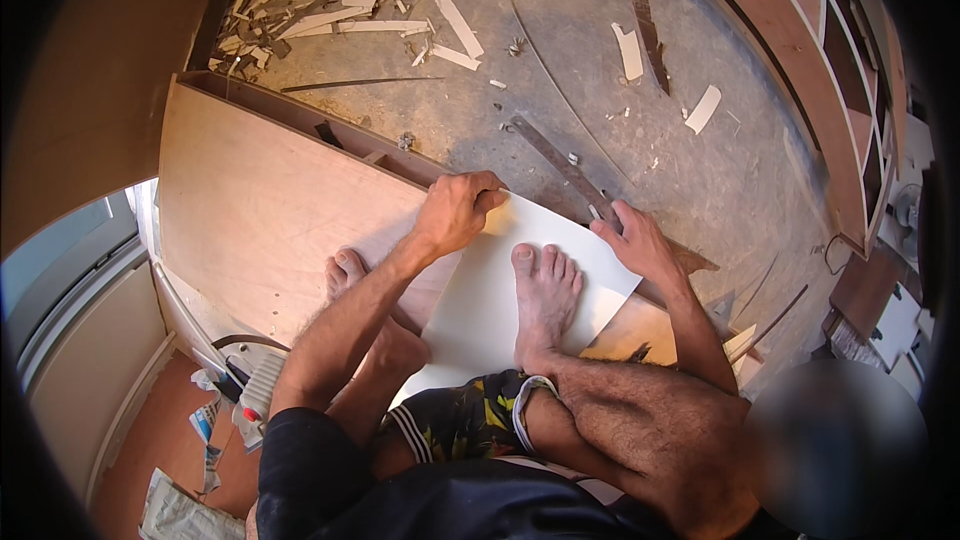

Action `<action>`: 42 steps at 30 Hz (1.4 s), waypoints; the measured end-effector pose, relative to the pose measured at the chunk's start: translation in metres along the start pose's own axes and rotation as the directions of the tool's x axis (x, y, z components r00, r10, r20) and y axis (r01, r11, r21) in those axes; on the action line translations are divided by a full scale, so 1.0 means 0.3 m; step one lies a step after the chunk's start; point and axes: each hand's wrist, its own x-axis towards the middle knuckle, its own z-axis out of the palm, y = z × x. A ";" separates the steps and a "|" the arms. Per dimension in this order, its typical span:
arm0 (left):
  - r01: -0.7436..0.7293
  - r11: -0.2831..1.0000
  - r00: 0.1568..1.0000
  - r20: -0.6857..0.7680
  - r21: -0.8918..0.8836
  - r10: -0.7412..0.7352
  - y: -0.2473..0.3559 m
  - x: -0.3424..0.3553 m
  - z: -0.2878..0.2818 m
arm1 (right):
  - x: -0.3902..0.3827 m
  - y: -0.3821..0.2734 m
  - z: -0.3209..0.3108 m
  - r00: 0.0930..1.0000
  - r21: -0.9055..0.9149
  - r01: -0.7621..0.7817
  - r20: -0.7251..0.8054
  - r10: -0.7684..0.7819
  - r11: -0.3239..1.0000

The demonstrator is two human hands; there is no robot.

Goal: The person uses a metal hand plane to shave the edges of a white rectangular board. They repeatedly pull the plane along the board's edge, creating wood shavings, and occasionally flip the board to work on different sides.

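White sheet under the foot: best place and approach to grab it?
Probably the far edge of the white sheet, from the floor side, where the left hand already grips it. It lies flat on the plywood panel, pinned mid-sheet by the right foot, so only edges are free.

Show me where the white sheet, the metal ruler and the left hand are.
white sheet (480, 290): head view, bare middle of its face.
metal ruler (560, 162): head view, middle of the strip.
left hand (455, 212): head view, back of the hand.
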 end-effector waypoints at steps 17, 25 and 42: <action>0.001 1.000 0.998 -0.055 0.001 -0.001 0.016 -0.007 0.002 | 0.029 -0.048 -0.012 0.997 -0.049 -0.023 0.067 0.026 0.999; -0.108 0.989 0.976 -0.177 0.099 0.124 -0.036 -0.014 0.045 | 0.027 0.020 0.046 0.993 -0.005 0.073 -0.092 -0.073 0.997; -0.214 0.960 0.963 -0.123 0.181 0.238 -0.047 -0.010 0.047 | 0.026 -0.023 0.014 1.000 0.006 -0.020 0.014 0.020 1.000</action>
